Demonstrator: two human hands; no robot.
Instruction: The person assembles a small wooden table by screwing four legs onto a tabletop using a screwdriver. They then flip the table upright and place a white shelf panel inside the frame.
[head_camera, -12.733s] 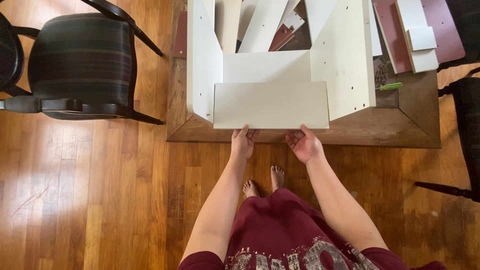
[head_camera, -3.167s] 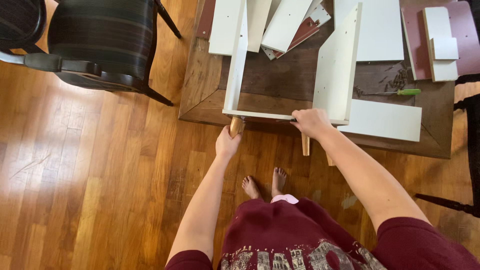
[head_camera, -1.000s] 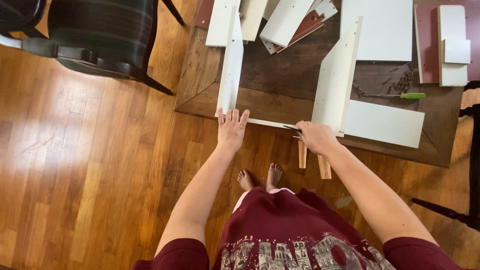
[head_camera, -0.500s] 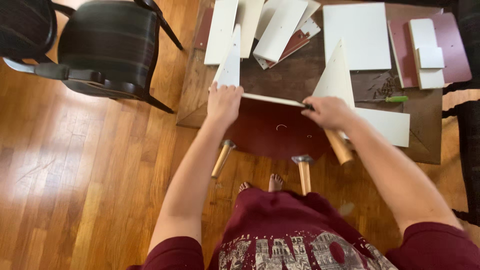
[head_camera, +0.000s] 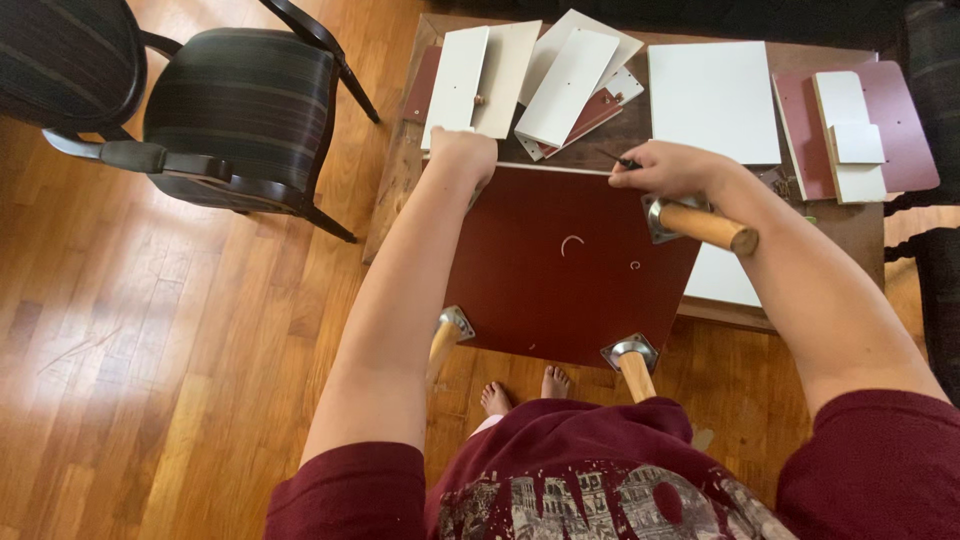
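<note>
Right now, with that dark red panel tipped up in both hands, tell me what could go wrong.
1. The dark red square panel with wooden legs is held only at its far edge by the left hand and right hand; it might slip.
2. Bare feet lie under its near edge, so a drop could strike them.
3. Loose white boards beyond could get knocked.

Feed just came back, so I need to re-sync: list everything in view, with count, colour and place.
furniture base panel: one, dark red, tilted up over the table's near edge
wooden legs: three seen, tan with metal mounts, on the panel's underside
white panels: several, lying on the far part of the table
dark red board: one, far right of the table
table: one, brown wood
chair: one, black frame with a dark seat, left
floor: orange-brown wood
left hand: gripping the panel's top edge
right hand: gripping the top edge
</note>
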